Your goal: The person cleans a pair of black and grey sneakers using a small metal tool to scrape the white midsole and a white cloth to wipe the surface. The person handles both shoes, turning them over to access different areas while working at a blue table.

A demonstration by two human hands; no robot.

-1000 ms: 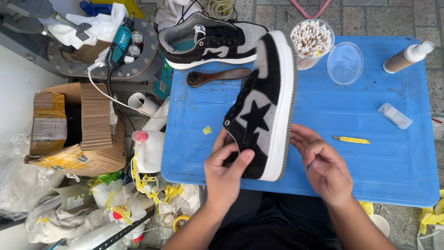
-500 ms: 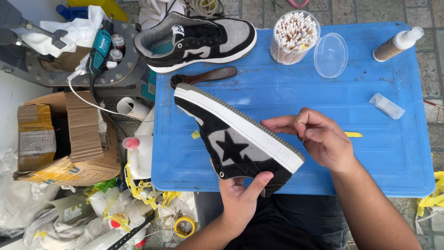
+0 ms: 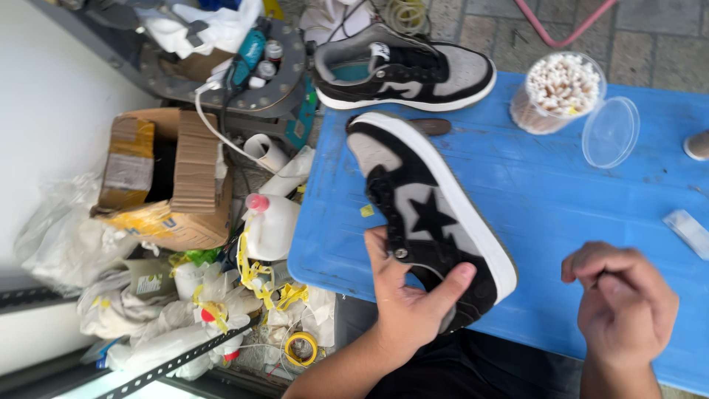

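1. Head view: the left hand point(image 3: 406, 303) grasps a black and grey shoe point(image 3: 428, 214) by its heel, thumb across the side, toe pointing away over the near-left part of the blue table point(image 3: 546, 207).
2. Right of the shoe, the right hand point(image 3: 624, 303) is curled into a loose fist clear of the sole; I cannot tell whether it pinches anything.
3. Between shoe and right hand the table lies bare; its left edge runs just left of the shoe's toe.
4. Beyond the shoe sit a second shoe point(image 3: 402, 70), a tub of cotton swabs point(image 3: 557, 92) and a clear lid point(image 3: 609, 133).
5. Left of the shoe, off the table, stand a cardboard box point(image 3: 166, 177) and a white jug point(image 3: 269, 225) among rubbish on paving.
6. Against half a second ago, the shoe has turned from sole-up to side-up, and the right hand has drawn back from the sole.
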